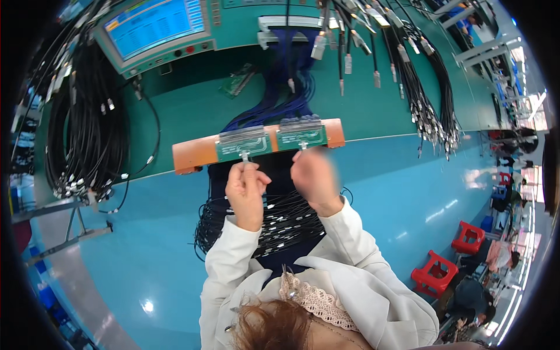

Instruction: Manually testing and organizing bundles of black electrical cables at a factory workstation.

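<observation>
One coiled bundle of black cables (93, 116) at far left; strands too many to count. One instrument (210, 45) with one lit blue screen (154, 26); its lines of text are too small to read. One orange bar (195, 154) lies along the near edge of the green bench (181, 111), carrying two green circuit boards (230, 150), side by side; both bear white print, illegible. Left hand (246, 195): thumb and forefinger pinched together on one silver connector (245, 156) at the left board's lower edge. Beneath the hands, numerous black leads (291, 224) lie across the lap, uncounted. Right hand (315, 178): blurred, fingertips at a second connector (303, 144) on the right board's lower edge; cannot tell how closed the grip is or whether it has hold. Far right, two red stools (434, 274) on the floor.
</observation>
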A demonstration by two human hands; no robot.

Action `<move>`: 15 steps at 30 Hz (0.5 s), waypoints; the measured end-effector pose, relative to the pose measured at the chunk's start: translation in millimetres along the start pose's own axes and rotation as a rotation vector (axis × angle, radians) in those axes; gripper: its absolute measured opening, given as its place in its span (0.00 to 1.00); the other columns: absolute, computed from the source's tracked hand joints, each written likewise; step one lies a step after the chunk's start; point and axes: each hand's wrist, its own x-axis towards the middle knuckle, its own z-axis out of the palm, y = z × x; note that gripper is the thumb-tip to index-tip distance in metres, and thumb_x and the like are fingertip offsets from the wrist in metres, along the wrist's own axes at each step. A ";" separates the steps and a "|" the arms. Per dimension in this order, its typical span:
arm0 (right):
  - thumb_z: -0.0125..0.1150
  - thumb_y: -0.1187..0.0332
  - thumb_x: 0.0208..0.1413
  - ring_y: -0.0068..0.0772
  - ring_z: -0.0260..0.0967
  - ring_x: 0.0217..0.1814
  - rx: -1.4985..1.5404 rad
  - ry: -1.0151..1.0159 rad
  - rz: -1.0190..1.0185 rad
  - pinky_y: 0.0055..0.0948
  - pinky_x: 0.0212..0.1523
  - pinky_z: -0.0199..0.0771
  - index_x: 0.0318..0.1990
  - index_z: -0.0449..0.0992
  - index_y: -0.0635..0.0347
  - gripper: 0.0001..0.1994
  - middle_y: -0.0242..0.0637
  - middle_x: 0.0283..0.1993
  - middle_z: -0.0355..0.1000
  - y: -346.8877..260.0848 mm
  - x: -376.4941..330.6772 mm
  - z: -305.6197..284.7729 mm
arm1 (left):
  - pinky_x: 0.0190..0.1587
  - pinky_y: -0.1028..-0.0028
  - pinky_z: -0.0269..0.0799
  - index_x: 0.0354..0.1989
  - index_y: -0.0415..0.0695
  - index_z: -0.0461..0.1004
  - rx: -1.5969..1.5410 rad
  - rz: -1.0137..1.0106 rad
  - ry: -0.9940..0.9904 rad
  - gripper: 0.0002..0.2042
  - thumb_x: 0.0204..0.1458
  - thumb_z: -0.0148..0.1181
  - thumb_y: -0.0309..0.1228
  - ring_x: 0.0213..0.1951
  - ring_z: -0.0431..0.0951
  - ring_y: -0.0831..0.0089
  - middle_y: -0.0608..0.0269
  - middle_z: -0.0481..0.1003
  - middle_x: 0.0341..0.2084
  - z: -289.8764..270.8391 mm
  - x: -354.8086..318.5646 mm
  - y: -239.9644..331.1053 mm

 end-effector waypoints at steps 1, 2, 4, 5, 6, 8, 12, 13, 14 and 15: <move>0.42 0.65 0.64 0.13 0.44 0.12 0.005 -0.004 0.005 0.16 0.14 0.48 0.36 0.67 0.65 0.12 0.36 0.21 0.68 1.3 0.6 1.5 | 0.20 0.85 0.55 0.35 0.39 0.67 0.030 0.008 0.008 0.08 0.61 0.44 0.29 0.16 0.59 0.86 0.63 0.71 0.17 -2.3 0.2 0.5; 0.43 0.65 0.64 0.13 0.45 0.12 0.012 -0.027 -0.007 0.16 0.14 0.48 0.36 0.68 0.65 0.12 0.37 0.22 0.69 3.2 1.5 -0.4 | 0.20 0.84 0.56 0.34 0.40 0.67 0.024 0.006 0.009 0.08 0.61 0.45 0.30 0.16 0.60 0.86 0.63 0.71 0.18 -3.3 1.1 -0.3; 0.45 0.65 0.63 0.13 0.46 0.12 -0.019 -0.020 -0.011 0.16 0.14 0.48 0.35 0.69 0.64 0.12 0.37 0.22 0.69 5.5 0.4 5.4 | 0.21 0.84 0.57 0.34 0.41 0.67 0.096 0.038 0.046 0.08 0.61 0.45 0.32 0.17 0.62 0.86 0.64 0.72 0.18 -9.2 -1.8 2.4; 0.47 0.65 0.62 0.13 0.46 0.12 -0.020 -0.009 -0.039 0.16 0.13 0.48 0.34 0.70 0.64 0.11 0.37 0.21 0.69 3.3 -0.3 3.0 | 0.21 0.84 0.59 0.34 0.42 0.68 0.088 0.057 0.029 0.08 0.61 0.46 0.33 0.18 0.65 0.86 0.65 0.72 0.18 -7.4 -1.7 -1.6; 0.47 0.67 0.61 0.14 0.47 0.12 -0.035 -0.016 -0.092 0.17 0.13 0.49 0.33 0.70 0.64 0.10 0.37 0.21 0.69 2.4 -0.7 0.4 | 0.21 0.85 0.61 0.34 0.42 0.68 0.146 0.093 0.041 0.08 0.61 0.46 0.32 0.19 0.67 0.85 0.65 0.73 0.17 -4.5 -0.4 -7.8; 0.45 0.67 0.61 0.16 0.50 0.12 -0.091 0.015 -0.053 0.19 0.14 0.53 0.32 0.70 0.63 0.10 0.39 0.22 0.71 -8.0 -2.7 1.2 | 0.21 0.84 0.63 0.35 0.40 0.69 0.042 0.069 -0.007 0.08 0.60 0.46 0.31 0.18 0.68 0.83 0.62 0.74 0.20 0.2 2.8 -13.5; 0.46 0.63 0.62 0.21 0.68 0.26 -0.654 -0.061 -0.112 0.21 0.30 0.69 0.37 0.72 0.70 0.16 0.40 0.28 0.73 -25.9 -10.1 -4.4 | 0.29 0.79 0.70 0.41 0.35 0.66 0.078 -0.107 -0.110 0.13 0.56 0.55 0.34 0.26 0.73 0.78 0.57 0.75 0.31 -33.1 5.5 11.4; 0.48 0.63 0.62 0.20 0.68 0.27 -0.883 -0.025 -0.240 0.20 0.30 0.68 0.37 0.72 0.71 0.15 0.38 0.28 0.73 -31.3 -13.8 -10.1 | 0.31 0.78 0.72 0.42 0.35 0.66 0.277 -0.046 -0.009 0.15 0.55 0.57 0.35 0.28 0.74 0.77 0.57 0.74 0.32 -48.4 0.3 24.3; 0.50 0.64 0.61 0.18 0.66 0.26 -0.936 0.033 -0.350 0.19 0.29 0.66 0.36 0.73 0.69 0.14 0.36 0.27 0.73 -37.7 -23.3 -7.2 | 0.31 0.77 0.72 0.39 0.36 0.68 0.400 0.060 0.054 0.16 0.52 0.61 0.37 0.29 0.76 0.74 0.58 0.75 0.29 -79.3 0.8 29.3; 0.52 0.66 0.60 0.16 0.63 0.26 -0.983 0.112 -0.458 0.17 0.27 0.63 0.35 0.74 0.68 0.12 0.34 0.26 0.72 -46.3 -33.9 -6.1 | 0.31 0.78 0.72 0.38 0.39 0.68 0.344 0.192 0.114 0.13 0.53 0.58 0.35 0.28 0.75 0.76 0.61 0.73 0.27 -104.1 -4.5 54.6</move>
